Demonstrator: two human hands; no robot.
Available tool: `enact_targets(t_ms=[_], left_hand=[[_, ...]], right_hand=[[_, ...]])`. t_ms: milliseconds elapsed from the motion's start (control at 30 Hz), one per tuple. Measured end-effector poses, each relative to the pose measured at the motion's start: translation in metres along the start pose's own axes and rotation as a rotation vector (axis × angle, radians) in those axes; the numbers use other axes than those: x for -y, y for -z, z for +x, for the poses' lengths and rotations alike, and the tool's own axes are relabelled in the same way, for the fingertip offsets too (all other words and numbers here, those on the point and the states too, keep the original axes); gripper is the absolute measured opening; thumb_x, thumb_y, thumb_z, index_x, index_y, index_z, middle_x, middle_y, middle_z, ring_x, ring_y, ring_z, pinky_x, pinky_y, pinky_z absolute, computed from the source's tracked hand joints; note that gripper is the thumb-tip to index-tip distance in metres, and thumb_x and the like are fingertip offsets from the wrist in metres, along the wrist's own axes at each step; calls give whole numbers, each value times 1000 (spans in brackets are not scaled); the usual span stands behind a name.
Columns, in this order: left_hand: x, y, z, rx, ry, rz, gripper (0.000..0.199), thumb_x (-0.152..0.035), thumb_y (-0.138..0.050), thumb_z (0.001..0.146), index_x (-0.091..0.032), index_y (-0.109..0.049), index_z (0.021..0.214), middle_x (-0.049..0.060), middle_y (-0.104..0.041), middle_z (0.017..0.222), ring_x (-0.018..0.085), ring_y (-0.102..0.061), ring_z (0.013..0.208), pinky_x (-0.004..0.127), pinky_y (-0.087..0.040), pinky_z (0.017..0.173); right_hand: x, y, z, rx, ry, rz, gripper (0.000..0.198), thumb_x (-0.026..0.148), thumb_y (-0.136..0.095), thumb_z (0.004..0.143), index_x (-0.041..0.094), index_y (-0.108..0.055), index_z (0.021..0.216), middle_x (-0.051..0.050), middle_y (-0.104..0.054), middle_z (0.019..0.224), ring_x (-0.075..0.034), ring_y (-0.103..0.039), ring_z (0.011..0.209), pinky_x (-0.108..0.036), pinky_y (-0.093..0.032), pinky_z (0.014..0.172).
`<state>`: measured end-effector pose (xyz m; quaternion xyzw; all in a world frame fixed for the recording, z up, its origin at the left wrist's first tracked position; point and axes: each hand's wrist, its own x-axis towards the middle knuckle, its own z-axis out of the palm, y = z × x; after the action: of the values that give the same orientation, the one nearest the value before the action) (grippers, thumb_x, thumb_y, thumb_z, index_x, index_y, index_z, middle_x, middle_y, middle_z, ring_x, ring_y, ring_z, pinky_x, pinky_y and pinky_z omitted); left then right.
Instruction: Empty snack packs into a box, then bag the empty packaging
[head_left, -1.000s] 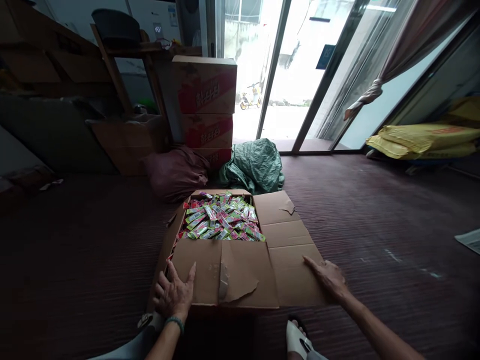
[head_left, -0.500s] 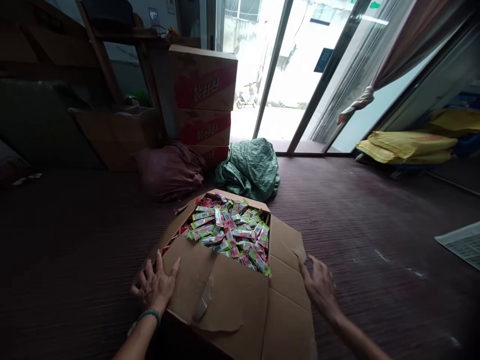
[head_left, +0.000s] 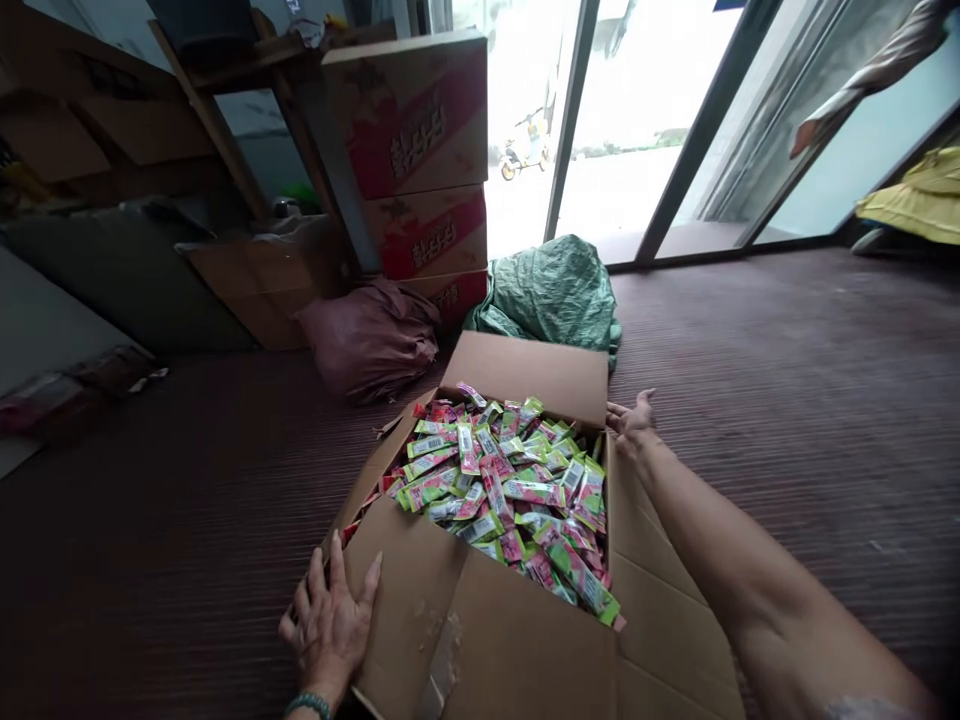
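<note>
Lying spread by the near-left corner of the box [head_left: 536, 640], your left hand [head_left: 330, 620] clasps nothing; your right hand [head_left: 632, 424], thumb apart, gripping nothing, touches the far flap [head_left: 529, 368] at the far-right corner; packets [head_left: 499, 485] fill the box.

The right hand [head_left: 634, 425] has moved from the right side flap [head_left: 660, 570], at lower right a second ago, up to the right edge of the far flap [head_left: 532, 375], just right of the frame's middle. That flap, earlier a thin strip, now shows as a broad panel. The box [head_left: 536, 640] has turned askew, and the yellow sacks [head_left: 919, 200] have shifted to the frame's right edge.
</note>
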<state>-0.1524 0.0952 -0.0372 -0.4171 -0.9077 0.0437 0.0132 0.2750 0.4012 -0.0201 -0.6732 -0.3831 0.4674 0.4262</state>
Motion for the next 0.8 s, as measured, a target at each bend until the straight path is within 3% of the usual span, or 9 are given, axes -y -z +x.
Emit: enact_targets(t_ms=[100,167,233,300,433,533,667,733,800], left_hand=[[0,1,0,-28,-16,-19,74,-62,-36,94,-24,-26,156,11,-35,157,33,-41,132,53,-34,106],[0,1,-1,-45,-29,-49,74,-64,-32,95,-24,-26,157,12,-36,156,33,-41,132,54,-34,107],[1,0,-3,-59,-33,-69,73,-65,-29,96,-24,-27,156,13,-37,155,34,-40,133,56,-32,109],[3,-1,-5,-99,-40,-73,70,-62,-29,97,-24,-28,156,15,-32,157,35,-36,138,61,-27,111],[-7,-1,-10,-319,-243,-77,65,-51,-19,102,-15,-33,153,18,-16,163,35,-17,149,66,-10,116],[-41,4,-7,-407,-509,-85,64,-51,-27,101,-12,-39,150,18,-16,163,33,-9,151,62,-3,119],[-104,13,8,-267,-816,-85,64,-54,-44,97,-25,-34,153,14,-24,162,32,-14,151,60,-7,120],[-124,14,14,-180,-906,-108,63,-55,-43,98,-29,-31,154,11,-26,161,31,-18,150,63,-9,119],[-132,13,18,-143,-942,-142,61,-54,-42,98,-30,-31,154,11,-26,161,32,-21,149,65,-10,118]], right_hand=[[3,26,-10,134,-25,129,106,86,10,77,13,-66,76,-23,-71,84,-30,-67,97,-39,-53,86],[11,35,-23,286,0,64,101,92,-2,75,14,-66,66,-22,-72,87,-30,-67,100,-40,-50,95],[18,34,-42,449,106,-178,94,93,-24,75,13,-74,76,-20,-74,101,-31,-65,108,-42,-45,104],[15,22,-65,533,306,-541,81,87,-46,74,19,-77,104,-13,-70,122,-32,-58,123,-43,-38,113],[-21,-14,-111,435,536,-978,72,68,-58,83,28,-54,142,-9,-37,158,-35,-25,149,-49,-21,122],[-43,-30,-131,296,583,-1174,62,58,-43,96,31,-39,151,-10,-24,163,-33,-18,151,-49,-19,122],[-33,-25,-144,306,507,-1230,58,58,-39,97,34,-39,151,-11,-25,163,-32,-20,151,-53,-20,120],[-32,-6,-154,292,458,-1180,57,58,-40,96,34,-45,148,-10,-21,164,-32,-16,152,-57,-18,119],[-46,23,-173,149,457,-1100,57,57,-42,95,31,-48,146,-9,-17,165,-32,-13,153,-58,-15,120]])
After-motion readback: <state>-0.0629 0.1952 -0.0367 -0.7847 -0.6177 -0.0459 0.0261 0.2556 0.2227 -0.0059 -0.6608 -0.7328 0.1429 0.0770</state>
